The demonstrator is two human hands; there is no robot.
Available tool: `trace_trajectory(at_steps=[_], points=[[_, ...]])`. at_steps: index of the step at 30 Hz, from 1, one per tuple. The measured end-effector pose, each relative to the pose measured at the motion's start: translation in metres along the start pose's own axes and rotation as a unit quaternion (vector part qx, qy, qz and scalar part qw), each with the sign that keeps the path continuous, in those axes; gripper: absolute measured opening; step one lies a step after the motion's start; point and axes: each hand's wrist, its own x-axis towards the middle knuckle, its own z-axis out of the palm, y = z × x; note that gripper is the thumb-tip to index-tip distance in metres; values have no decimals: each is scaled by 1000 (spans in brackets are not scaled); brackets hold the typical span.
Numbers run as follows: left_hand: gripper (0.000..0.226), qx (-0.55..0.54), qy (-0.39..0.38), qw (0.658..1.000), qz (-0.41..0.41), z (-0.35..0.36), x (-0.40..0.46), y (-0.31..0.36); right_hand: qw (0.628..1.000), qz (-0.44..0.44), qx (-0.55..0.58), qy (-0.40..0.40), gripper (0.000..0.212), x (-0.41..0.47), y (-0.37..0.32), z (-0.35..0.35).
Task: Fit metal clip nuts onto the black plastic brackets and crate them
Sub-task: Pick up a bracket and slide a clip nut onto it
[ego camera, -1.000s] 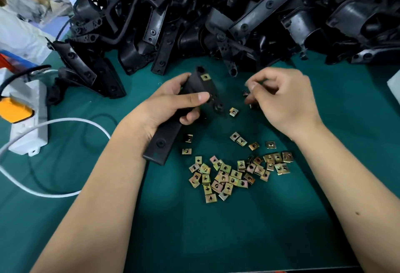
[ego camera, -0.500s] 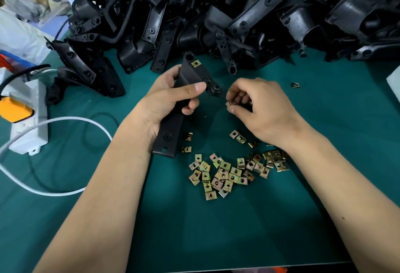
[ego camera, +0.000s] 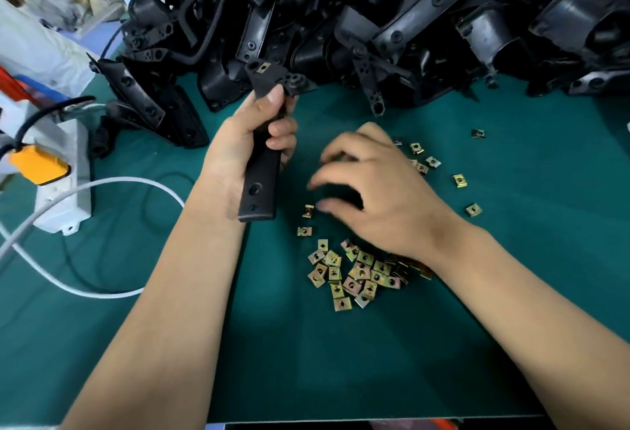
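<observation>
The left hand point(ego camera: 250, 143) clamps a long black plastic bracket point(ego camera: 260, 160), already carrying one brass-coloured metal clip nut point(ego camera: 263, 67) at its 12 o'clock end. The right hand point(ego camera: 378, 191), blurred, hovers over loose clip nuts point(ego camera: 354, 273) at 6 o'clock; its grip cannot be determined. Risk: fumbling scatters nuts across the green mat point(ego camera: 375, 361).

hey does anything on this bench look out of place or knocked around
A few clip nuts lie apart from the main cluster: one far off near the bracket heap, others at the right. Nothing looks damaged. The left hand grips a bracket; the right hand is motion-blurred.
</observation>
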Motion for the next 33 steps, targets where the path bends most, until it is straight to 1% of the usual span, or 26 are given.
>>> trace_trajectory(at_steps=[2, 3, 5, 8, 10, 12, 13, 14, 15, 17, 20, 22, 24, 27, 33], points=[[2, -13, 1, 1000, 5, 0, 0, 2, 997, -59, 18, -46, 23, 0, -10, 4], [1, -16, 1, 1000, 6, 0, 0, 3, 995, -71, 22, -68, 23, 1, -13, 5], [2, -10, 0, 1000, 5, -1, -1, 3, 993, -66, 29, -97, 21, 3, -16, 6], [6, 22, -17, 1000, 0, -5, 0, 3, 992, -60, 25, -108, 19, 5, -19, 8], [5, 74, -30, 997, -2, -6, 1, 1, 995, -53, 28, -84, 16, 5, -18, 8], [7, 132, -38, 991, -9, -6, 2, -1, 997, -1, 72, -25, 13, 4, -10, 4], [8, 162, -40, 986, -13, -6, 3, -2, 992, 34, 118, 18, 11, 3, -4, 1], [11, 195, -43, 980, -16, -6, 4, -2, 979, 69, 180, 62, 7, 2, 2, -2], [14, 228, -49, 972, -20, -6, 4, -3, 957, 102, 251, 99, 1, 2, 8, -5], [22, 282, -64, 956, -40, -4, 4, -6, 906, 157, 367, 144, 11, 1, 16, -10], [30, 318, -82, 942, -61, -2, 5, -9, 846, 206, 474, 131, 20, 0, 23, -15], [30, 324, -91, 940, -64, -2, 5, -9, 819, 223, 516, 116, 22, 0, 25, -17], [30, 326, -95, 938, -66, -3, 5, -9, 812, 233, 523, 113, 16, 0, 25, -18], [32, 328, -103, 937, -68, -3, 5, -11, 814, 236, 518, 114, 10, 0, 24, -17], [35, 331, -108, 935, -72, -3, 4, -11, 821, 230, 505, 134, 13, 0, 23, -14]])
